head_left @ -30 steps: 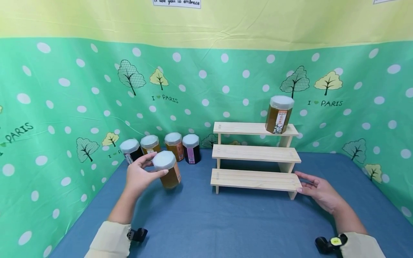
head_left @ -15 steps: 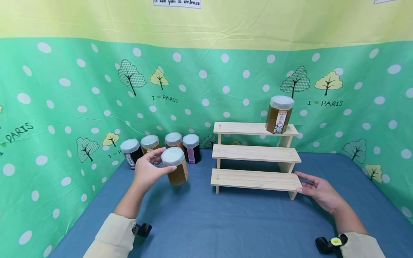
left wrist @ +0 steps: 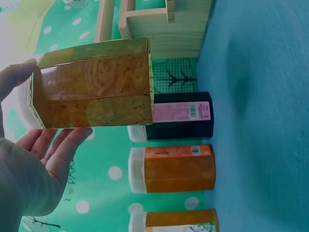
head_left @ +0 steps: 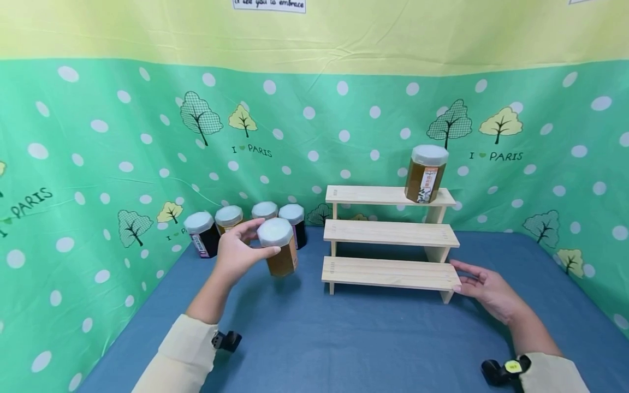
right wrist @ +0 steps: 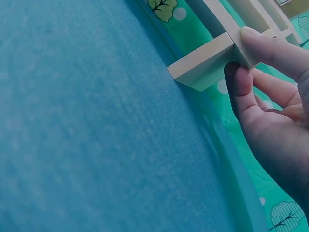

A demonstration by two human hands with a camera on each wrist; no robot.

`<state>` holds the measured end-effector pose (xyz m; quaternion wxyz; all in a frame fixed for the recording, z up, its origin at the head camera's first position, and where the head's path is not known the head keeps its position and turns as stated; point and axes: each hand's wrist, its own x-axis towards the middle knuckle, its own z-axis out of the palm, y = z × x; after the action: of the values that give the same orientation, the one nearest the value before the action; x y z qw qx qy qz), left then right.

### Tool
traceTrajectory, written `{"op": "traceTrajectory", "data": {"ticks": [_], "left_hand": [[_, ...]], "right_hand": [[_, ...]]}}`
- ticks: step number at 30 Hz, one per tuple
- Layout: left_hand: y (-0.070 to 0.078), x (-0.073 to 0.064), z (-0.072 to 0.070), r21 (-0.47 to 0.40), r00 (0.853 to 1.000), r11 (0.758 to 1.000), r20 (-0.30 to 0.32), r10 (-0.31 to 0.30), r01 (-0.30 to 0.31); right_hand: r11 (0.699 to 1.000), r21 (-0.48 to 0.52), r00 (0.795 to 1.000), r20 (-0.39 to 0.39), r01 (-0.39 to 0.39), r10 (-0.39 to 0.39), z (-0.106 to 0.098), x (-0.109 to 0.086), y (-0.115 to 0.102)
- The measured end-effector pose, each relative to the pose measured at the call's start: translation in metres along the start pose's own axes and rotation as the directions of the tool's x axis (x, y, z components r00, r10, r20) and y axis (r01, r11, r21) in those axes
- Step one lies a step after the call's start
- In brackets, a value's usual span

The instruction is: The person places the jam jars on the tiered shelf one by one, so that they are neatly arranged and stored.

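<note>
My left hand [head_left: 238,255] grips an amber jar [head_left: 283,259] with a white lid, thumb on one side and fingers on the other near the lid. The jar hangs a little above the blue cloth, slightly tilted; in the left wrist view its amber side [left wrist: 94,84] faces the camera. On the right, a three-step wooden stand [head_left: 388,271] rests on the cloth. My right hand [head_left: 491,297] pinches the right end of its lowest step, the thumb above and fingers below in the right wrist view. Another amber jar [head_left: 426,177] stands upright at the top step's right end.
Several lidded jars stand in a row at the back left, among them a dark jar [head_left: 206,243] and a dark jar with a pink label [left wrist: 178,112]. The held jar partly hides some of them. A green dotted curtain [head_left: 314,136] hangs behind.
My left hand has carried the amber jar to the right and slightly farther back, closer to the stand. The right hand stays at the lowest step's end.
</note>
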<state>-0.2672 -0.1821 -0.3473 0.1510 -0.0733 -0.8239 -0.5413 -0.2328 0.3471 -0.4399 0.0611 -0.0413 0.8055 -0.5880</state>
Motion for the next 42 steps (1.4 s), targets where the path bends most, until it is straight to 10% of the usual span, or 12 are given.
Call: {"op": "traceTrajectory", "data": {"ticks": [42], "left_hand": [[0.062, 0.031, 0.043, 0.001, 0.993, 0.998, 0.098, 0.062, -0.062]], "right_hand": [[1.000, -0.006, 0.998, -0.053, -0.028, 0.028, 0.003, 0.001, 0.002]]}}
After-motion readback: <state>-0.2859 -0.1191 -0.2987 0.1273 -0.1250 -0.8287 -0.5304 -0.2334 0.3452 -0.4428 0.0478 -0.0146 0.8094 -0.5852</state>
